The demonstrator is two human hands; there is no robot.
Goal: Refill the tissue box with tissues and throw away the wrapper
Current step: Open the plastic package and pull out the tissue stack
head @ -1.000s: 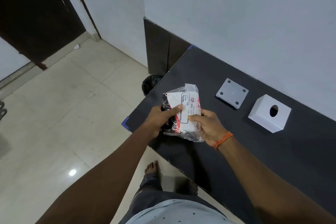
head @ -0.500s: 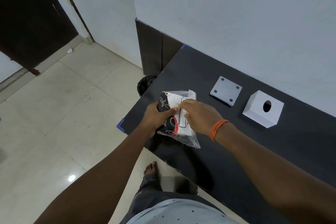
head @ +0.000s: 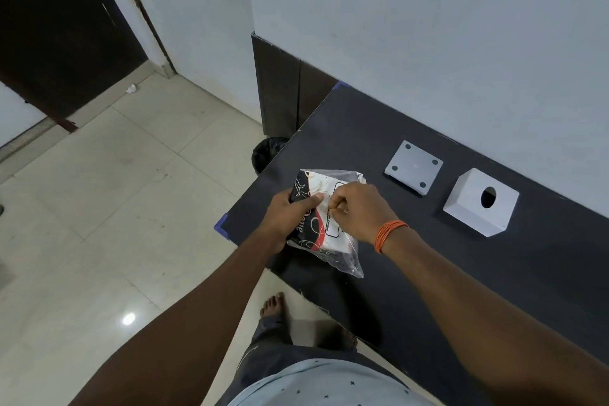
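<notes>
left hand (head: 286, 213): grips tissue pack (head: 321, 224) over surface (head: 461, 273) edge
right hand (head: 357, 212): pinching wrapper film
tissue box (head: 480, 202): open, base plate (head: 414, 167) off
left: unwrap, fill, bin (head: 267, 155) wrapper

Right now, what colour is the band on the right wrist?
Orange wrist band, clearest in the head view.

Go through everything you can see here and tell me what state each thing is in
Tissue pack: still wrapped, held over the table edge.
Left hand: gripping the pack's side.
Right hand: pinching the wrapper on top.
Tissue box: upright on the table, separated from its base.
Base plate: off the box, beside it.
Bin: on the floor beside the table.
</notes>
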